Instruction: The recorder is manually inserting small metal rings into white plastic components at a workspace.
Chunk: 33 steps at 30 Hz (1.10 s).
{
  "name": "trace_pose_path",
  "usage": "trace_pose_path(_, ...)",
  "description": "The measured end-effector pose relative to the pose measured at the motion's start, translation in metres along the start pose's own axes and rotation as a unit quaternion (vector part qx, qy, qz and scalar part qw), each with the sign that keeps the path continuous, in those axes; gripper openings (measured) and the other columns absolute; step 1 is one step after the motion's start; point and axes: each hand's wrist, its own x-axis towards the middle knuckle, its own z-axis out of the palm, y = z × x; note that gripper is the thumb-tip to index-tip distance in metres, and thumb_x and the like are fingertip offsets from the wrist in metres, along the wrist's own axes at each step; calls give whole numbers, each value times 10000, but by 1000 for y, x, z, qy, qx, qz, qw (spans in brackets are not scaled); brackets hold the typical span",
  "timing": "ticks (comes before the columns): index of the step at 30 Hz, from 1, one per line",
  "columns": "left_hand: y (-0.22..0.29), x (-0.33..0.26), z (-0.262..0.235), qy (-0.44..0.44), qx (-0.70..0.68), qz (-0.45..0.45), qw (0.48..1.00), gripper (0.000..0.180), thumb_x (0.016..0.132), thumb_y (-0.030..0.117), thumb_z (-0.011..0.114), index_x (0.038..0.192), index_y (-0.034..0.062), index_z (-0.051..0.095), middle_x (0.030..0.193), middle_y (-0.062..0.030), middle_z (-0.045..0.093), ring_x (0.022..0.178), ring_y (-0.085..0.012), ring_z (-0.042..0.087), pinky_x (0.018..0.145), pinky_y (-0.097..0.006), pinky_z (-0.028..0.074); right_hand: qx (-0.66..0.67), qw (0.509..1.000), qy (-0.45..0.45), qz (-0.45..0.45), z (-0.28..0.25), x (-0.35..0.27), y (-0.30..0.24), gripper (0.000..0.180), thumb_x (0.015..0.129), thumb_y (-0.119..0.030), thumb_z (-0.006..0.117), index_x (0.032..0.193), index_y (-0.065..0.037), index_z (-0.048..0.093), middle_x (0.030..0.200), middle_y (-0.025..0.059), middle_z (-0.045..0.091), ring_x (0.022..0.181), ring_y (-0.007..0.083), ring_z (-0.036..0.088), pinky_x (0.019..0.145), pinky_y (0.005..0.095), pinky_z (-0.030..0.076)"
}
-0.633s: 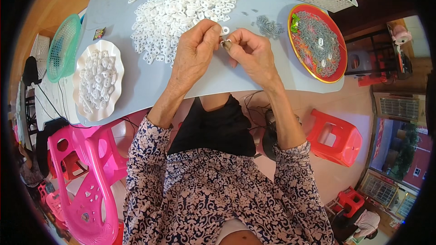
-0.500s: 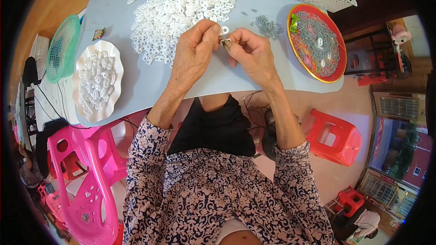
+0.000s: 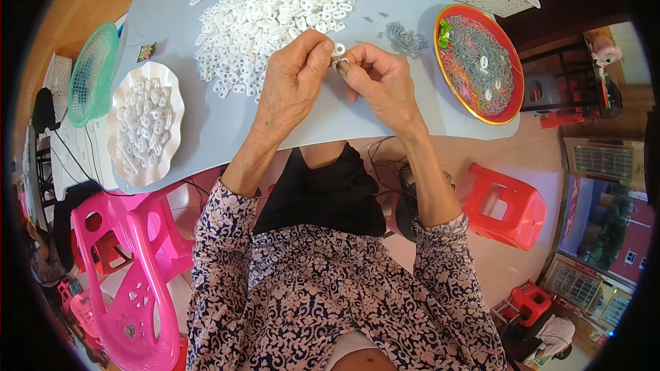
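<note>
Ring [image 3: 338,49] — small, white — was pinched in the left hand [image 3: 292,86] above the table's [image 3: 227,130] near edge; a tiny metal piece was held against it by the right hand [image 3: 381,82], best pressed in squarely.

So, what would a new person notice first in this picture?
Probably the big heap of small white plastic pieces at the far middle of the grey table. Just in front of it, the left hand and right hand meet, pinching one white piece. A red plate of grey bits sits at the right.
</note>
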Motion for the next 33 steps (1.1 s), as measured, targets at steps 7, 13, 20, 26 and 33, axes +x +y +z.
trace_pose_path(7,-2,1,2,-23,32,18,999,207,935,182,488,882,-3,563,648,-12,477,607,-91,417,532,-249,361,4,1000,3,0,-1,0,0,98,829,-49,583,753,8,560,644,-11,536,541,44,489,492,192,402)
trace_pose_path(13,1,0,0,-35,-1,-11,999,241,947,214,465,901,-1,563,659,-17,485,620,-95,433,552,-250,372,19,1000,7,0,-1,0,0,99,835,-48,578,756,8,558,655,-9,535,551,45,483,494,193,400)
trace_pose_path(20,1,0,1,-39,19,12,999,235,946,198,451,888,-5,554,641,-22,476,614,-104,437,559,-255,382,15,1000,2,-7,-2,-1,1,128,857,-84,585,763,0,562,660,-18,533,555,35,467,495,186,396)
trace_pose_path(26,-1,1,0,-40,23,15,999,233,946,190,444,884,-6,552,637,-30,484,612,-106,445,565,-254,388,-7,1000,-3,1,-3,-2,1,136,889,-103,565,810,5,586,706,-7,554,578,65,498,534,207,401)
trace_pose_path(33,3,1,1,-30,8,9,999,244,952,209,450,887,0,557,641,-32,500,615,-106,457,571,-254,391,-3,1000,6,-6,-5,-3,1,136,892,-111,567,822,4,587,709,-4,558,579,62,498,534,205,401)
